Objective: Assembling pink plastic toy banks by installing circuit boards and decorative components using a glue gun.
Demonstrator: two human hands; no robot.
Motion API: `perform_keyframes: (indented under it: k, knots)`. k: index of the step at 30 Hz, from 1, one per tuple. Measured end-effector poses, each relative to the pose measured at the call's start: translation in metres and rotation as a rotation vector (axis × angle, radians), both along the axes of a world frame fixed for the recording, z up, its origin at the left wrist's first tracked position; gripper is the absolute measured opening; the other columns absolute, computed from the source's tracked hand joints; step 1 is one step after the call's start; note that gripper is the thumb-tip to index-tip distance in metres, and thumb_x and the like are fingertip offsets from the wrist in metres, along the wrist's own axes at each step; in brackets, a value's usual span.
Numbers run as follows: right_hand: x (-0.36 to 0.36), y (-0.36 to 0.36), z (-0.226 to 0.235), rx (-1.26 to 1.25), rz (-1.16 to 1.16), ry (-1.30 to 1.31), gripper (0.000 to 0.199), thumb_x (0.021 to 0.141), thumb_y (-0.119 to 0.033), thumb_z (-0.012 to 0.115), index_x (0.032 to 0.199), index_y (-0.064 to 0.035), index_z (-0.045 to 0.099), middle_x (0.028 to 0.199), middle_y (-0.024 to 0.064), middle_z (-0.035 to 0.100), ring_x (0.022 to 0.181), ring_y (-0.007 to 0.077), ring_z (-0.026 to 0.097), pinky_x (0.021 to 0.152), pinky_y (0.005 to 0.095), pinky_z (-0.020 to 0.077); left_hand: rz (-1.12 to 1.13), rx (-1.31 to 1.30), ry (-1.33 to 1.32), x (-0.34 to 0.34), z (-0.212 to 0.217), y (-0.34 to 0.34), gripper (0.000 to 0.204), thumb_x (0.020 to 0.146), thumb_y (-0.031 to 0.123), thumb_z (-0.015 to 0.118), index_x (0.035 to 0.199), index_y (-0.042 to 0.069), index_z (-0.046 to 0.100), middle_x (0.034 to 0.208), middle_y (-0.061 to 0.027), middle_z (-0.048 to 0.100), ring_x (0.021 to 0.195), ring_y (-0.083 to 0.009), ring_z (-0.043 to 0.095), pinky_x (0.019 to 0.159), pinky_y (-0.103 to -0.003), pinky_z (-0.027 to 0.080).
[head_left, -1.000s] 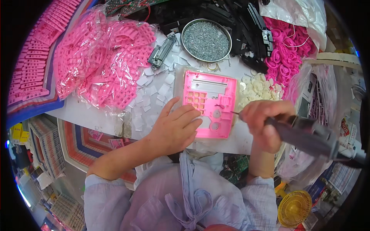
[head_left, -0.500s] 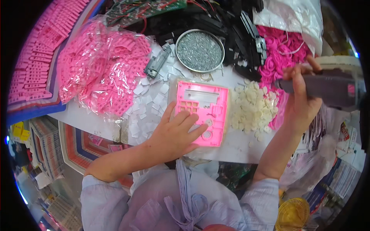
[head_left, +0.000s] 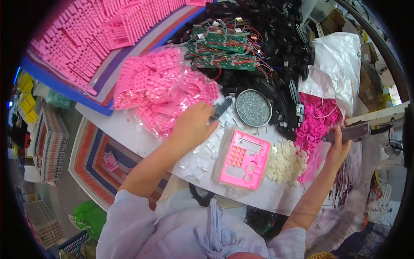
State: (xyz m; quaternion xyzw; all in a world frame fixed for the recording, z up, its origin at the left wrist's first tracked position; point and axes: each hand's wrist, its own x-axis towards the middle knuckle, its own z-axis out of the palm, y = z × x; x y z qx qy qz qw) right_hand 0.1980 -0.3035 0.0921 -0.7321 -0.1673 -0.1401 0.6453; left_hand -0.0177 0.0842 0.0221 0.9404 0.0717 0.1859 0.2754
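Note:
A pink plastic housing [head_left: 254, 172] with a square grid of openings lies in a shallow clear holder on the white table, neither hand touching it. My left hand [head_left: 194, 124] is over the right edge of a clear bag of pink keypad-like pieces [head_left: 151, 77], its thumb apart from the fingers. Its fingertips are close to a small grey plastic part [head_left: 222, 108]; whether they touch it is unclear. On the right, my right hand [head_left: 338, 149] is wrapped round a dark grey electric screwdriver [head_left: 351, 132], held above the pink rings.
A round dish of small screws [head_left: 253, 108] stands behind the housing. Pale discs [head_left: 286, 162] and pink rings [head_left: 317, 116] are heaped at the right. Green circuit boards [head_left: 224, 43] and black parts lie at the back. A striped crate [head_left: 103, 93] of pink housings stands at the far left.
My left hand has left the pink housing and reached away to the bag and the grey part. My right hand still holds the screwdriver. The whole view has shifted and turned.

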Motion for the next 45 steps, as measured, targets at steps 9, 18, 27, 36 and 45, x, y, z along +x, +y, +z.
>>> perform_keyframes:
  k: [9,18,27,36,45]
  knots:
    - [-0.075,0.050,0.009,-0.110,-0.327,-0.452,0.059,0.088,0.000,0.067,0.141,0.0014,0.042,0.141,0.0140,0.046,0.127,0.0252,0.049,0.106,0.0417,0.0404,-0.271,0.328,0.008,0.066,0.011,0.052,0.011,0.083,0.016,0.065,0.090,0.008,0.067,0.097,-0.0091,0.061,0.095,-0.0289,0.061,0.078,-0.042,0.051]
    - [-0.137,0.066,-0.029,-0.406,0.063,-0.396,0.038,0.076,0.004,0.066,0.113,0.0021,0.060,0.112,0.0184,0.062,0.106,0.0329,0.058,0.094,0.0404,0.0455,-0.250,0.852,0.174,0.105,-0.017,0.052,0.014,0.081,0.020,0.064,0.087,0.015,0.076,0.099,-0.0049,0.059,0.102,-0.0223,0.054,0.082,-0.037,0.042]
    - [-0.153,0.102,-0.038,-0.327,0.406,-0.268,0.027,0.076,0.005,0.067,0.102,0.0012,0.064,0.099,0.0161,0.066,0.090,0.0294,0.064,0.077,0.0375,0.0510,-0.179,-0.946,0.019,0.056,0.051,0.024,0.019,0.092,0.011,0.070,0.107,0.000,0.068,0.112,-0.0110,0.067,0.093,-0.0152,0.067,0.074,-0.030,0.055]
    - [-0.168,0.151,-0.043,-0.296,0.540,-0.340,0.046,0.067,-0.003,0.081,0.109,-0.0094,0.063,0.112,0.0100,0.062,0.098,0.0290,0.059,0.079,0.0381,0.0502,-0.410,-0.643,-0.332,-0.029,0.000,-0.050,0.031,0.074,-0.004,0.074,0.103,0.007,0.070,0.115,-0.0125,0.065,0.108,-0.0289,0.063,0.090,-0.039,0.052]
    - [-0.195,0.134,-0.060,-0.313,0.412,-0.425,0.049,0.062,0.000,0.081,0.107,-0.0103,0.062,0.107,0.0101,0.063,0.094,0.0291,0.058,0.078,0.0369,0.0488,-0.435,-0.445,-0.368,-0.038,-0.016,-0.066,0.036,0.068,0.000,0.076,0.102,0.008,0.071,0.116,-0.0132,0.063,0.108,-0.0306,0.060,0.090,-0.041,0.050]
